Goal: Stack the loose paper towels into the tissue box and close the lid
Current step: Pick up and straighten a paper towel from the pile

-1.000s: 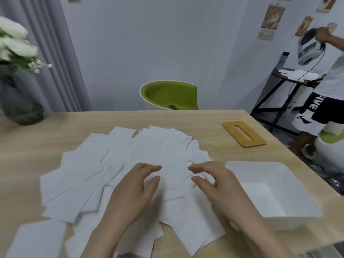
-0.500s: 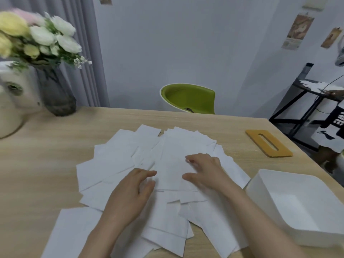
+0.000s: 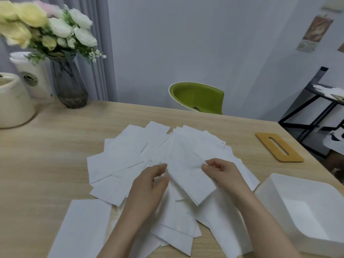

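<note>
Several white paper towels [image 3: 130,161] lie fanned out over the middle of the wooden table [image 3: 46,164]. One towel [image 3: 188,175] is lifted slightly between my hands. My left hand [image 3: 149,185] pinches its left edge and my right hand [image 3: 221,172] pinches its right edge. The white tissue box [image 3: 275,185] stands open and empty at the right, beside my right forearm. Its tan wooden lid [image 3: 279,148] with a long slot lies flat farther back on the right.
A glass vase of flowers [image 3: 68,84], a white cup [image 3: 33,75] and a cream container [image 3: 13,101] stand at the table's back left. A green chair [image 3: 197,97] sits behind the table. A black rack [image 3: 320,101] is at the right.
The view has swung left and up. Both hands have closed on the edges of one towel and raised it a little off the pile.
</note>
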`<state>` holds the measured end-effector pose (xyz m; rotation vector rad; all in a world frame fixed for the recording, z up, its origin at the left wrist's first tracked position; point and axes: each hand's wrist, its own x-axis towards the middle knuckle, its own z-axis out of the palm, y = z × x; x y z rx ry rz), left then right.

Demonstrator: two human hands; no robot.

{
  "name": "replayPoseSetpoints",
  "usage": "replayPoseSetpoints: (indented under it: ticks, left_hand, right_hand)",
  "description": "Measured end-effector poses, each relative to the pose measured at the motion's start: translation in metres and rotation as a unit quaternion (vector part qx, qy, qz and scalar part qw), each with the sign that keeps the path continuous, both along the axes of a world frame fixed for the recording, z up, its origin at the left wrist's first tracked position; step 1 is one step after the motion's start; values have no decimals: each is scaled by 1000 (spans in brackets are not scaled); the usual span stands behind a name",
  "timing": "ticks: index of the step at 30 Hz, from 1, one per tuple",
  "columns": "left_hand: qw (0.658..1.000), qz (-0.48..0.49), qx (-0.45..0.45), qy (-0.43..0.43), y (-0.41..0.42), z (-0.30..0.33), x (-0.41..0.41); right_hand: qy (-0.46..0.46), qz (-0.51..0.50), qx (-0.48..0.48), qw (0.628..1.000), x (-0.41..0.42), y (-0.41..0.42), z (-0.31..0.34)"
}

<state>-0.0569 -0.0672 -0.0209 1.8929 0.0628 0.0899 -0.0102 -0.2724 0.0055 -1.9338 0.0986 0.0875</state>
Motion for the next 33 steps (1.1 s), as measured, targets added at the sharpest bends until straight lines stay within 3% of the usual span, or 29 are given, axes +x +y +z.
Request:
replayPoseSetpoints:
  ticks: [4, 9, 15, 18, 21, 25, 33]
  left_hand:
    - [985, 58, -153, 56, -15, 2, 1]
    - [923, 21, -366, 117, -22, 5, -2]
    - [944, 105, -290, 116, -19, -6, -1]
    - [924, 121, -336, 135, -12, -10, 0]
    - [908, 130, -366, 157, -6, -17, 2]
    - [905, 142, -361, 173, -2, -24, 3]
    - [916, 135, -333, 178, 2, -26, 2]
  right_hand:
    - [36, -65, 96, 993, -19, 16, -2]
    - [3, -87, 168, 982, -42, 41, -13]
    - [-1, -91, 114, 989, -49, 44, -29]
    - [-34, -165, -39, 985, -37, 21, -35]
    - [-15, -148, -141, 979, -25, 1, -35]
    - [55, -118, -131, 983, -14, -2, -38]
    - [9, -114, -149, 982, -8, 1, -37]
